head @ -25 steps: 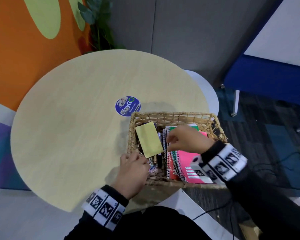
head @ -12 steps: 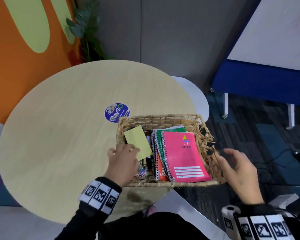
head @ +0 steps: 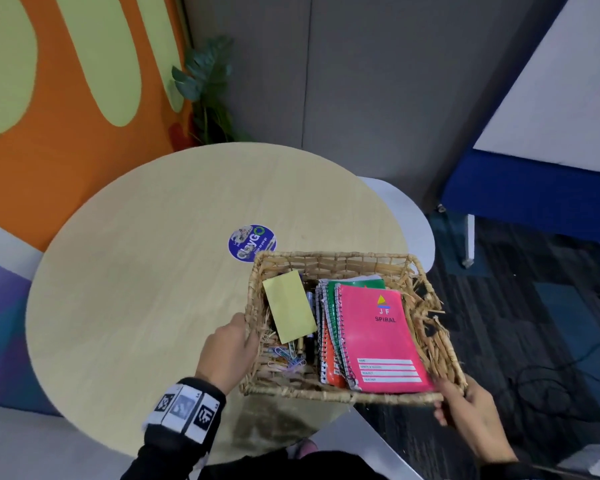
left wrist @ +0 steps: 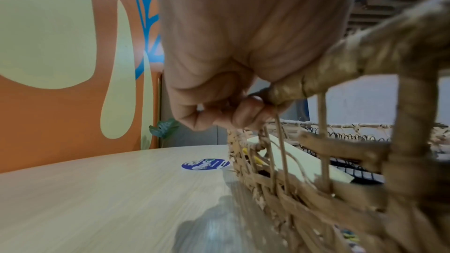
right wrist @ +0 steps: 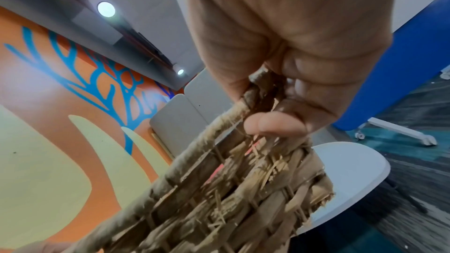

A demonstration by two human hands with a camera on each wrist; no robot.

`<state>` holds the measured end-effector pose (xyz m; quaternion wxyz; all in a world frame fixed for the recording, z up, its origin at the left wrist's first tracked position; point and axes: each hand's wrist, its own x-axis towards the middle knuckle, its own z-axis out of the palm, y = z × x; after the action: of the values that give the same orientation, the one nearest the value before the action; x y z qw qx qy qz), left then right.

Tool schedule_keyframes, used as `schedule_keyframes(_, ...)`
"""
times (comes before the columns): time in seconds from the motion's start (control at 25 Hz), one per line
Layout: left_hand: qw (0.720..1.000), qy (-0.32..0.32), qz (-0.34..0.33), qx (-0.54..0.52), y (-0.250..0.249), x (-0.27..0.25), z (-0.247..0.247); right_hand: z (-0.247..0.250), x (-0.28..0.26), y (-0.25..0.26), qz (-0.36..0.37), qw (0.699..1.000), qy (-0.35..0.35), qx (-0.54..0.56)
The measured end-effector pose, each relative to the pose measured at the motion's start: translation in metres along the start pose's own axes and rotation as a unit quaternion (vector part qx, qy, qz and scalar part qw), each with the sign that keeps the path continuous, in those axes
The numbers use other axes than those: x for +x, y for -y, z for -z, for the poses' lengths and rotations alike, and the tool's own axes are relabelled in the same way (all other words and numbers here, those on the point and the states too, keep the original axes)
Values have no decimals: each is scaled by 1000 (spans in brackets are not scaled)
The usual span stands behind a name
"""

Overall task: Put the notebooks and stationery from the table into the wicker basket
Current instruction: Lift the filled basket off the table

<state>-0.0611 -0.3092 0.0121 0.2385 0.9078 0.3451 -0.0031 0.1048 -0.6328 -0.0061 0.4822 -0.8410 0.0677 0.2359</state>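
The wicker basket [head: 333, 258] sits at the near right edge of the round table, partly overhanging it. Inside lie a pink spiral notebook [head: 378, 337] on top of green and orange ones, a yellow notepad [head: 289, 306], pens and coloured paper clips [head: 286, 356]. My left hand [head: 234, 346] grips the basket's left rim [left wrist: 328, 68], fingers curled over it. My right hand [head: 465, 407] grips the near right corner of the rim [right wrist: 219, 132], thumb over the frayed weave.
The round wooden table [head: 136, 289] carries a blue round sticker [head: 252, 242] just behind the basket. A white chair seat [head: 409, 216] stands beyond the table's right edge. A blue bench [head: 534, 199] and cables on dark carpet lie to the right.
My right hand left the notebooks, swung out to the right, then took hold of the basket's near right corner. My left hand moved from inside the basket onto its left rim.
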Motion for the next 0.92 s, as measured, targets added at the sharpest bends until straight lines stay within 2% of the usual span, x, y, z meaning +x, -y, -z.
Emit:
schedule_keyframes(0.12, 998, -17, 33, -48, 5, -13, 6, -4, -4, 21, 24, 1000, -17, -10)
schedule_keyframes(0.16, 996, -31, 49, -68, 10, -17, 10, -6, 6, 31, 78, 996, 11, -38)
schedule_keyframes(0.2, 993, -48, 64, -91, 15, -20, 15, -14, 23, 40, 105, 993, -11, -49)
schedule_keyframes(0.24, 988, -63, 80, -118, 20, -24, 21, -18, 43, 43, 101, 992, -53, -52)
schedule_keyframes(0.28, 979, -87, 105, -152, 26, -26, 32, -27, 58, 67, 57, 995, -72, -44)
schedule_keyframes(0.32, 968, -106, 133, -183, 31, -29, 41, -31, 53, 97, 36, 998, 7, -58)
schedule_keyframes(0.4, 940, -160, 191, -235, 47, -33, 62, -62, 36, 164, 146, 978, 148, -18)
schedule_keyframes(0.44, 924, -187, 213, -256, 54, -34, 69, -76, 23, 192, 164, 971, 159, -69)
schedule_keyframes(0.52, 890, -239, 260, -289, 70, -34, 81, -119, 35, 228, 245, 947, 176, -112)
schedule_keyframes(0.64, 844, -296, 325, -305, 98, -22, 95, -211, 69, 283, 304, 917, 212, -148)
schedule_keyframes(0.8, 789, -355, 386, -319, 142, 17, 110, -332, 94, 343, 347, 872, 297, -179)
schedule_keyframes(0.92, 753, -404, 407, -322, 167, 51, 117, -408, 106, 376, 363, 850, 320, -210)
